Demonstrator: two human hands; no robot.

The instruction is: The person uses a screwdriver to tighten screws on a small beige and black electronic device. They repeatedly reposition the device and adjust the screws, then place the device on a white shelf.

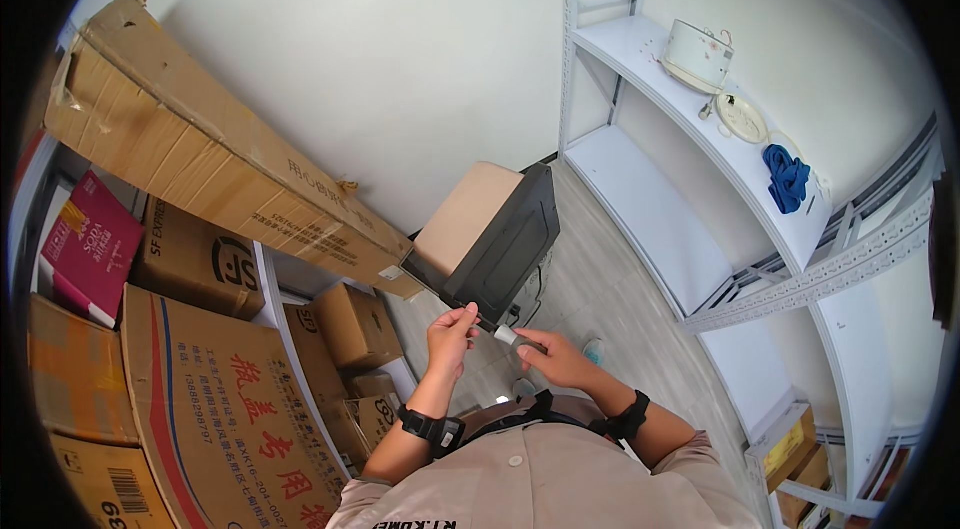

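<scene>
Small white cylinder (507,335) clamped in right hand (555,361), just right of left hand (453,337); left fingertips together, contents unclear; black-and-tan case (508,247) beyond both.

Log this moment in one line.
left hand: pinched, hold unclear | right hand: gripping white piece | beyond: black case | right shelf: blue cloth

On my feed, the right hand (555,359) covers part of the small white cylindrical piece (507,334), and I can't tell whether the left hand (453,341) pinches anything, the detail at its fingertips being too small. The beige button-front shirt (520,474) hides the legs and runs off the lower edge, which also crops the big brown cardboard box with red and blue stripes (215,384); the dark upright object (942,249) at the right rim is cut off, so I can't identify it.
</scene>
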